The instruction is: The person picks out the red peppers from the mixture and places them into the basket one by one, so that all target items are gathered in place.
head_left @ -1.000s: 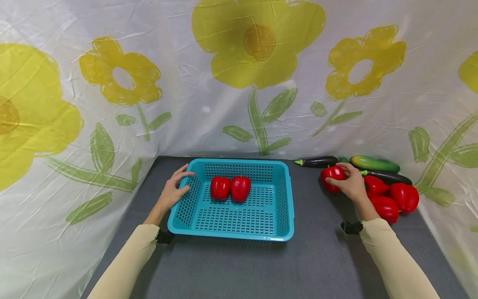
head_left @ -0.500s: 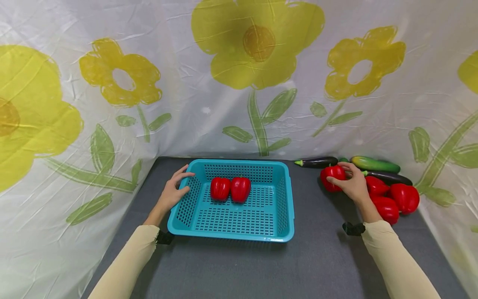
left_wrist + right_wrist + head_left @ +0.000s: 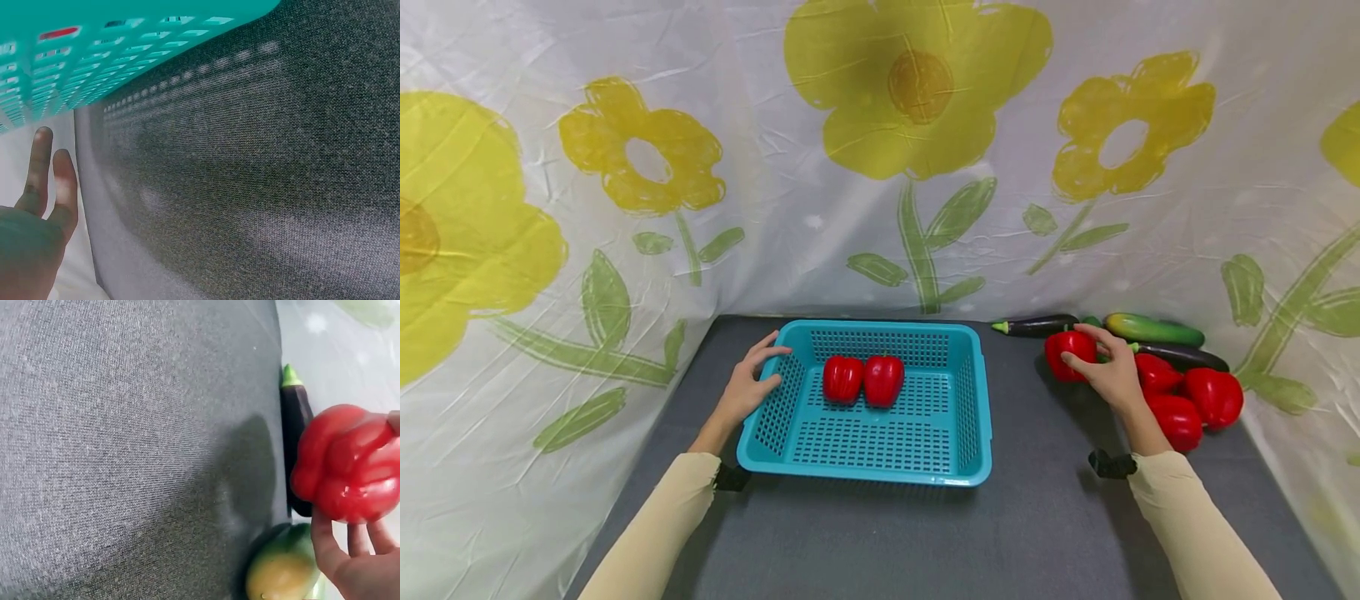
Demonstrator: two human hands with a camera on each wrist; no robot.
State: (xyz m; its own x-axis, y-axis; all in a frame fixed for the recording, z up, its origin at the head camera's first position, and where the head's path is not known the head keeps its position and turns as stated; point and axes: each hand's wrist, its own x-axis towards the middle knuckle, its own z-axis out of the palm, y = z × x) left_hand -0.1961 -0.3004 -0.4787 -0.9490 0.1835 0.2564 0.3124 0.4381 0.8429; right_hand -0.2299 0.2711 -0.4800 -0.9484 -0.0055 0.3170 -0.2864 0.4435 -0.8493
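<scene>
My right hand [image 3: 1114,368] grips a red bell pepper [image 3: 1067,354] by its side, thumb at the front and fingers round the back. In the right wrist view this bell pepper [image 3: 347,465] appears above its shadow on the cloth, with fingertips [image 3: 322,532] against its lower side. My left hand [image 3: 745,387] is at the left rim of a turquoise plastic basket [image 3: 872,477], its fingers loosely spread and grasping nothing. Seen from the left wrist, two fingers [image 3: 65,187] reach up outside the basket's slotted wall [image 3: 125,37]. Two red bell peppers [image 3: 842,379] sit side by side in the basket.
Right of my right hand lie several more red bell peppers [image 3: 1213,397]. Behind them are an eggplant [image 3: 1183,357] and a yellow-green cucumber-like vegetable [image 3: 1153,328]. Another eggplant [image 3: 1037,326] lies along the back edge. A flowered curtain [image 3: 887,233] hangs behind the dark grey tabletop [image 3: 880,550].
The bell pepper in my right hand has risen and tilted slightly, and the hand has shifted a little to the right. My left hand and the basket have stayed in place.
</scene>
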